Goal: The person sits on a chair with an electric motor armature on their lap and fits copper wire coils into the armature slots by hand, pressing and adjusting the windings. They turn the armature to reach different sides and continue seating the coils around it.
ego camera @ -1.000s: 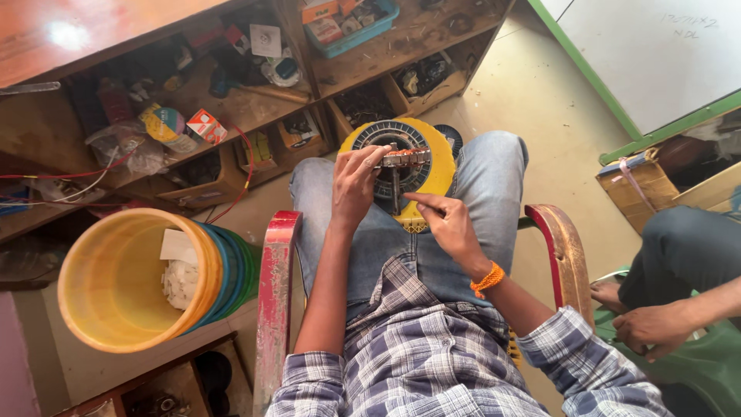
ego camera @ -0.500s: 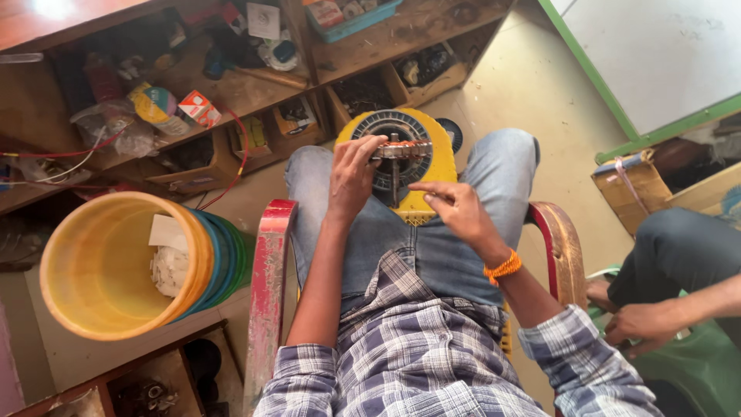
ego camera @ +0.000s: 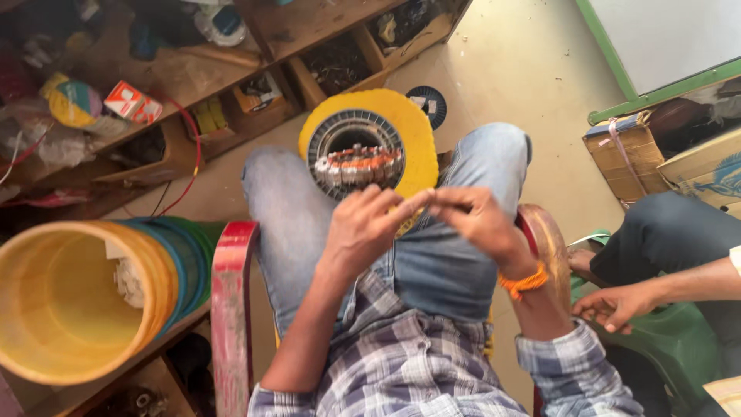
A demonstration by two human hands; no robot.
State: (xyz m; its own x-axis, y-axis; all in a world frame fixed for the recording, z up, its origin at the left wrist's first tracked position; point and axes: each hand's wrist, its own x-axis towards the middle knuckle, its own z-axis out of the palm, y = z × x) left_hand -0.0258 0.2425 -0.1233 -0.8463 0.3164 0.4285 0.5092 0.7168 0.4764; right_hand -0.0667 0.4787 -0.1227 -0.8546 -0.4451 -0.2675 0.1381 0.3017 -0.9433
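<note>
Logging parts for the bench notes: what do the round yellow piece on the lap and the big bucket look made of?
Yellow disc: matte yellow, likely plastic or painted; ringed grey metal core looks like stacked steel, with coppery windings across it. Yellow bucket: smooth, slightly glossy moulded plastic, going by its even colour.

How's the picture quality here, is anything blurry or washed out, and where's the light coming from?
Head view: the left hand and right hand are slightly motion-blurred at the fingertips; the yellow motor housing on the lap is fairly sharp; the pale floor is bright, nearly washed out; the shelves at upper left sit dim and soft; the yellow bucket bulges near the edge, suggesting wide-lens distortion.
</note>
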